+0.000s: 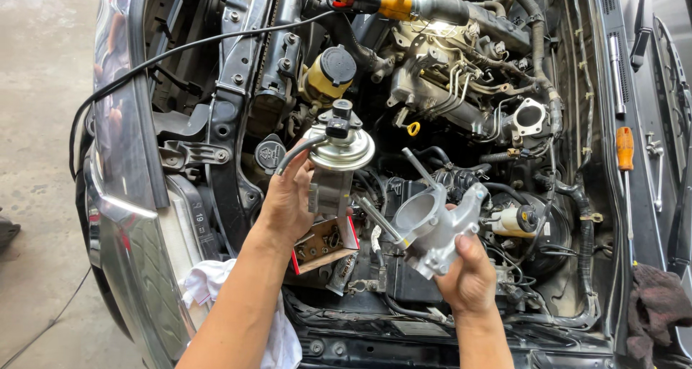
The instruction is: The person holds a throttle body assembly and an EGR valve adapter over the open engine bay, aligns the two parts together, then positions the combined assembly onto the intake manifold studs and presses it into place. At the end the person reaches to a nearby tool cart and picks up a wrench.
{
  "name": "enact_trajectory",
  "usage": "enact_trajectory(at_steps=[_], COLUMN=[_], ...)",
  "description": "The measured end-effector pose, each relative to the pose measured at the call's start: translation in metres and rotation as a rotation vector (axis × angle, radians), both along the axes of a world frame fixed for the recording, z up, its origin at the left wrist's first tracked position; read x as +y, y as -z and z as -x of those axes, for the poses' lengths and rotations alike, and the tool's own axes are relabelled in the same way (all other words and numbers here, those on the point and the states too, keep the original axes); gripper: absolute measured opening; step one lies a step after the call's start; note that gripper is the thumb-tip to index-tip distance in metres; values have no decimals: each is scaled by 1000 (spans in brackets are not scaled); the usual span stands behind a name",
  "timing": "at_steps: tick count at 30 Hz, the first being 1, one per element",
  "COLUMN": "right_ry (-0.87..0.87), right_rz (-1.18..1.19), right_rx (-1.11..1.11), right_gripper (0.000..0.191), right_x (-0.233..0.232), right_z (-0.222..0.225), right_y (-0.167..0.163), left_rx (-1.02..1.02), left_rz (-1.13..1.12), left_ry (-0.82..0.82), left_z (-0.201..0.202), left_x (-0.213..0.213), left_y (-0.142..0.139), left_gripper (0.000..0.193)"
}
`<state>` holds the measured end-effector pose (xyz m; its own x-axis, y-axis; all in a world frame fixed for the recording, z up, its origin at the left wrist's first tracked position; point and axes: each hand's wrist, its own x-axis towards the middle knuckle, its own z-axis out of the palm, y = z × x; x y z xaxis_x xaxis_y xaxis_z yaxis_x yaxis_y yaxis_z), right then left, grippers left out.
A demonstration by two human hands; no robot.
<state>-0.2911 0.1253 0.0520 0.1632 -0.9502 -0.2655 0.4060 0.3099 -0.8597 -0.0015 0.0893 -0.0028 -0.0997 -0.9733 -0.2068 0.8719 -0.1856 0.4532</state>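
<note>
My left hand [288,199] is clamped on the valve [337,160], up at 11 o'clock from the housing [436,225]. My right hand [468,275] grips the housing, both over the engine bay [447,73].

White rag [216,286] drapes over the car's front edge [144,268].

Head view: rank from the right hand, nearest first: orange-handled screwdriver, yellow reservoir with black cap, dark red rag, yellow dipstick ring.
From the right hand:
1. Yellow dipstick ring, up and slightly left, mid engine bay.
2. Orange-handled screwdriver on the right fender edge, and dark red rag, lower right: too close to call.
3. Yellow reservoir with black cap, upper left.
</note>
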Motion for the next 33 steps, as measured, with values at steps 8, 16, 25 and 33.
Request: enact_trajectory(at_steps=[8, 16, 25, 33], right_ry=[73, 107, 185, 144], right_rz=[-367, -339, -389, -406], right_rx=[103, 10, -67, -67], right_gripper=[61, 58, 55, 59], right_x=[3, 10, 8, 2], right_z=[-3, 3, 12, 15], right_y=[-12, -22, -24, -18], left_rx=[123, 97, 97, 39], left_rz=[73, 211, 251, 178], left_ry=[-57, 79, -95, -326], left_z=[11, 21, 33, 17], left_x=[9, 20, 18, 10], left_y=[13, -16, -7, 1], left_gripper=[55, 93, 76, 57])
